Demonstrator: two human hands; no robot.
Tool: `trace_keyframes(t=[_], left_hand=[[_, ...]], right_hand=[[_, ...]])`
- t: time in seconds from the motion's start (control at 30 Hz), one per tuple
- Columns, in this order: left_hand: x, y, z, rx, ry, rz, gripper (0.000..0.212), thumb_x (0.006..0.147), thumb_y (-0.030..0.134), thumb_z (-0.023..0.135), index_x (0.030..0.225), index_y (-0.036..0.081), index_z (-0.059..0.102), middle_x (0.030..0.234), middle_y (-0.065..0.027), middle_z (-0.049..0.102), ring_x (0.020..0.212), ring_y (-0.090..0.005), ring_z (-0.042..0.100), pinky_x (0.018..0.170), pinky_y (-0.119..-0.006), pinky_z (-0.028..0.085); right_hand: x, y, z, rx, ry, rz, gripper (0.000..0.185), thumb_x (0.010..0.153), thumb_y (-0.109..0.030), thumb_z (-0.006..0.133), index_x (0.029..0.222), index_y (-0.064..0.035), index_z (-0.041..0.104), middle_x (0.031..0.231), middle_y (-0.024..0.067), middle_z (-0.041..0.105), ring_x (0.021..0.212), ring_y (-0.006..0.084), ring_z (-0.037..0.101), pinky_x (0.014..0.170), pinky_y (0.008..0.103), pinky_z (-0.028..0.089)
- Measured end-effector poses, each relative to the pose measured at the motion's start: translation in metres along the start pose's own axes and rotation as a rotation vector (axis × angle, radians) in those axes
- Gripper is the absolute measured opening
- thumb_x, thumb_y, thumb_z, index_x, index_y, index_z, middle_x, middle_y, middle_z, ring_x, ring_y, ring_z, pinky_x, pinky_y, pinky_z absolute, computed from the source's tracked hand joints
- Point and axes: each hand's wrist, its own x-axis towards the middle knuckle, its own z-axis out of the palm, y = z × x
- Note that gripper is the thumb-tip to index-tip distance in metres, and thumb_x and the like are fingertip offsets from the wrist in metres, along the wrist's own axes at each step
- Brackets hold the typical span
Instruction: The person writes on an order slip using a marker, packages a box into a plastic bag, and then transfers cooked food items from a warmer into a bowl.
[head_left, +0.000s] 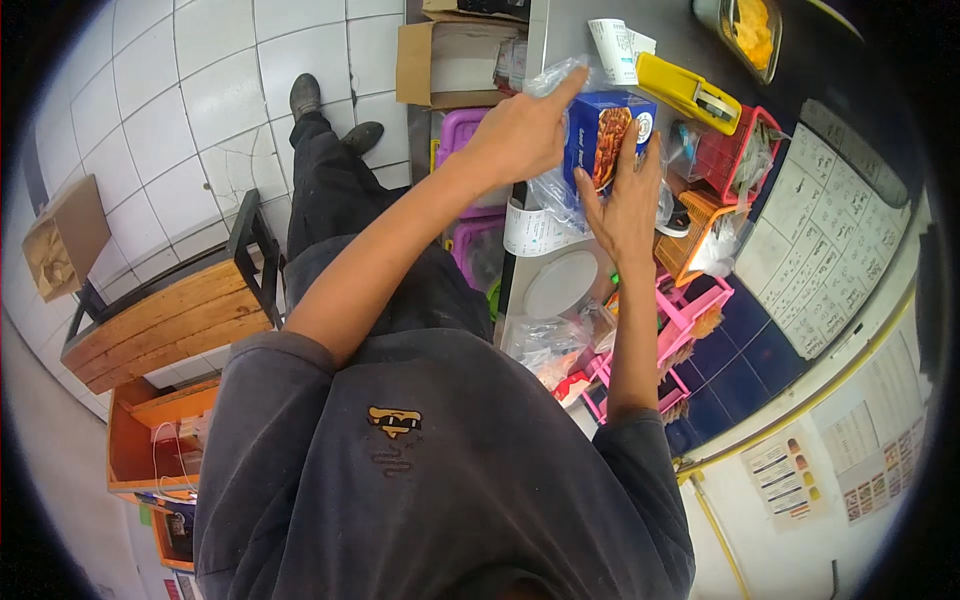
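A blue cardboard food box (586, 142) with a food picture and writing stands tilted over the counter. My right hand (622, 187) grips it, fingers spread across the picture side. Around the box's left and lower sides lies a clear plastic bag (555, 196), bunched up. My left hand (529, 131) is at the box's left side, index finger stretched forward and the other fingers curled at the bag; its thumb and fingertips are partly hidden. Just beyond the box lies a yellow tape dispenser (686, 91). Printed paper slips (615, 51) lie beside it.
Red (739, 154) and orange baskets (686, 240) and a pink rack (694, 307) line the counter's right side. A round pale lid (561, 283) lies nearer me. An open carton (457, 64) and purple crates (461, 131) are left of the counter. Behind stands a wooden bench (169, 322).
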Motion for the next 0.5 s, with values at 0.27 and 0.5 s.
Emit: trace_keyframes(t=[0.27,0.5], left_hand=[[0.010,-0.010,0.001,-0.034,-0.068,0.072,0.050,0.090,0.010,0.053,0.140,0.014,0.058,0.095,-0.0302,0.068,0.086,-0.0496,0.066,0.082,-0.055,0.053],[0.010,-0.010,0.000,-0.042,-0.077,0.039,0.050,0.090,0.011,0.051,0.139,0.015,0.059,0.097,-0.0297,0.069,0.088,-0.0492,0.066,0.085,-0.055,0.053]], right_hand=[[-0.004,-0.004,0.017,-0.036,0.063,0.047,0.093,0.091,-0.038,0.069,0.161,-0.0025,0.020,0.154,0.0440,0.021,0.143,0.0581,0.025,0.117,0.0617,0.021],[-0.004,-0.003,0.021,-0.067,0.053,0.054,0.090,0.094,-0.039,0.065,0.160,-0.0011,0.019,0.154,0.0445,0.020,0.143,0.0585,0.025,0.117,0.0632,0.020]])
